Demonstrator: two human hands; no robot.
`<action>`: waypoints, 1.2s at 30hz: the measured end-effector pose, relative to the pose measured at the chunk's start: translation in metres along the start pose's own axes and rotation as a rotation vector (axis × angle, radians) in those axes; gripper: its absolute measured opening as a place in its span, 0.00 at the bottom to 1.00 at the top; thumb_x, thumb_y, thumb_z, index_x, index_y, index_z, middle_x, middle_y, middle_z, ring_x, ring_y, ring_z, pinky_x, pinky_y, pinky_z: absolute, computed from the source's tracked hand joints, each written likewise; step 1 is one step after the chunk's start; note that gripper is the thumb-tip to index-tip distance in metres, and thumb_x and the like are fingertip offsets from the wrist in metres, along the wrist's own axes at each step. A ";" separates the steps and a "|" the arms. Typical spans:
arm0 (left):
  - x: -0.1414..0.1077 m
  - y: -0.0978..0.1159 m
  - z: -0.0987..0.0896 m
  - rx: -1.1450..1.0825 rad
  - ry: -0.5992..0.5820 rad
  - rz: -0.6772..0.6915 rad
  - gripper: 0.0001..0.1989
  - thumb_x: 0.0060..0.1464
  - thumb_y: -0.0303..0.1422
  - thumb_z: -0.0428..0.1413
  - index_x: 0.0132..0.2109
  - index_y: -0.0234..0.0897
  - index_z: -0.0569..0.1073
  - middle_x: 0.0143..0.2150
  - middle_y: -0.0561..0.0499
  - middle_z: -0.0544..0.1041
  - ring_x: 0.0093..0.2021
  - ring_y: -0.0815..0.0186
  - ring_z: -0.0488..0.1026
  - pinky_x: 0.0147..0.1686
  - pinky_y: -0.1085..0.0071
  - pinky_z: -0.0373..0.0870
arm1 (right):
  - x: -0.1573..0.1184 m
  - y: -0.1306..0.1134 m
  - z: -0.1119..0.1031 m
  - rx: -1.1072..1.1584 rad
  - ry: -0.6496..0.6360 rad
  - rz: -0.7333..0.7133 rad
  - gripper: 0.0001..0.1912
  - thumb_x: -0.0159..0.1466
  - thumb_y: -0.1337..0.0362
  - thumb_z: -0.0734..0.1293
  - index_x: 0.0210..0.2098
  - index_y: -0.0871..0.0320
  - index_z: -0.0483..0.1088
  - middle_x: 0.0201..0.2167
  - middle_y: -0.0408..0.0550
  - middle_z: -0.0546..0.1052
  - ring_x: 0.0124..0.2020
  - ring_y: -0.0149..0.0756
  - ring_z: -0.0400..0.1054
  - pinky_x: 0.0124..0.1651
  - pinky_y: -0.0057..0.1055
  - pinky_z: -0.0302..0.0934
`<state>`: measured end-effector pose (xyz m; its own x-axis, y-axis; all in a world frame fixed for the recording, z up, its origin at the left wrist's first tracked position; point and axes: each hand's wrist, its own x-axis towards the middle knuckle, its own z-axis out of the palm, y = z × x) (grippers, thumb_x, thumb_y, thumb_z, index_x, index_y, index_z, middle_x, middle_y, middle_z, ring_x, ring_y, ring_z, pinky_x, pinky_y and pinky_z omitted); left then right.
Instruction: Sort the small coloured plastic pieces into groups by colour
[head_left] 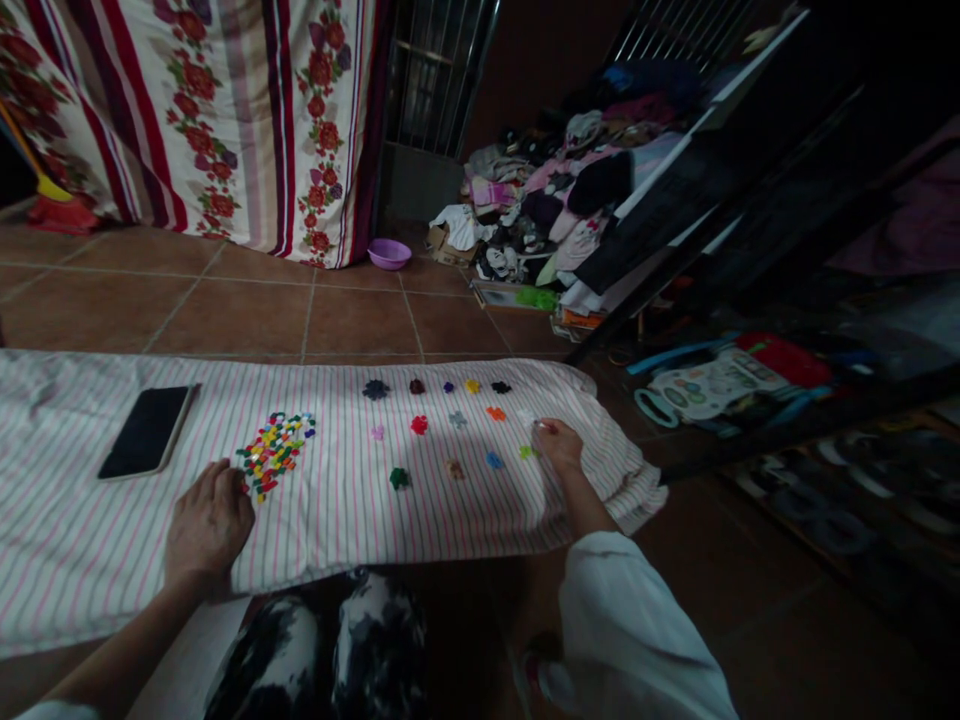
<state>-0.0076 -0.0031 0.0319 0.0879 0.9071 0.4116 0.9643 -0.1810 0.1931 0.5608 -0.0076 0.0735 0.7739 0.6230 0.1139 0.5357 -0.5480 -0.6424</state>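
Observation:
My left hand rests on the striped cloth, fingers loosely bent, against the near edge of a pile of small multicoloured pieces. To the right, my right hand has thumb and fingers pinched on a small whitish piece, too small to make out fully. Just beyond its fingertips lies a faint white cluster. Small one-colour clusters sit in rough rows: lime green, blue, tan, dark green, orange, grey, red and pink.
Farther back are black, yellow, purple, brown and dark grey clusters. A phone lies at left. Beyond the table are a purple basin and heaped clothes.

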 end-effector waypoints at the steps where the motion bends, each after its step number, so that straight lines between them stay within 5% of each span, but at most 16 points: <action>1: 0.000 0.000 0.000 -0.001 -0.003 0.000 0.15 0.58 0.33 0.43 0.47 0.33 0.69 0.55 0.33 0.72 0.58 0.48 0.68 0.53 0.52 0.67 | 0.002 0.000 0.002 -0.016 -0.009 0.014 0.11 0.50 0.67 0.64 0.31 0.58 0.76 0.30 0.50 0.79 0.38 0.42 0.73 0.47 0.34 0.65; 7: 0.002 0.002 -0.003 0.047 -0.019 -0.012 0.15 0.58 0.34 0.43 0.46 0.35 0.69 0.55 0.35 0.72 0.57 0.49 0.70 0.50 0.52 0.69 | 0.013 0.002 0.013 -0.244 -0.088 0.041 0.12 0.51 0.69 0.65 0.33 0.59 0.78 0.33 0.51 0.80 0.40 0.41 0.74 0.47 0.31 0.64; 18: 0.002 0.002 -0.001 0.069 -0.020 -0.019 0.15 0.58 0.34 0.42 0.48 0.34 0.68 0.56 0.35 0.72 0.57 0.49 0.70 0.50 0.53 0.68 | 0.023 0.006 0.034 -0.392 -0.039 -0.049 0.17 0.54 0.70 0.65 0.42 0.65 0.78 0.37 0.56 0.80 0.42 0.42 0.75 0.48 0.30 0.64; 36: 0.002 0.004 -0.003 0.065 -0.048 -0.043 0.16 0.59 0.34 0.43 0.49 0.33 0.68 0.57 0.34 0.71 0.58 0.49 0.68 0.50 0.53 0.67 | 0.028 0.007 0.034 -0.225 0.020 -0.047 0.16 0.54 0.72 0.62 0.39 0.61 0.76 0.31 0.47 0.76 0.37 0.37 0.69 0.48 0.31 0.62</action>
<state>-0.0046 -0.0032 0.0355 0.0566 0.9310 0.3605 0.9816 -0.1179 0.1504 0.5752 0.0251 0.0465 0.7514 0.6411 0.1565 0.6318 -0.6305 -0.4508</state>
